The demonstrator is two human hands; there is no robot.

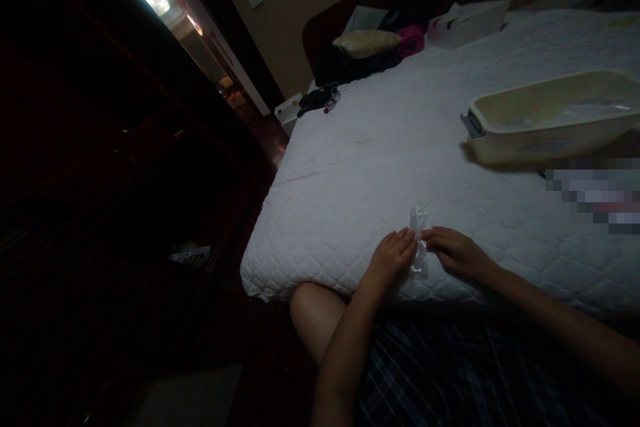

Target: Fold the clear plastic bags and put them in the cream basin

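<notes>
A clear, crinkled plastic bag [419, 265], flattened into a narrow strip, lies near the front edge of the white quilted bed [345, 193]. My left hand [393, 257] rests on the strip's left side with its fingers stretched out flat; its thumb is hidden. From the right, my right hand [456, 252] pinches the edge of the plastic between bent fingers and thumb. The fingertips of both hands almost meet over the strip.
A beige plastic bin [545, 147] with a grey latch stands on the bed at right, beside a pixelated patch. Farther back are a white box [470, 25], a pillow [367, 44] and a rolled magenta cloth [411, 41]. Dark items [317, 100] lie at the bed's left edge.
</notes>
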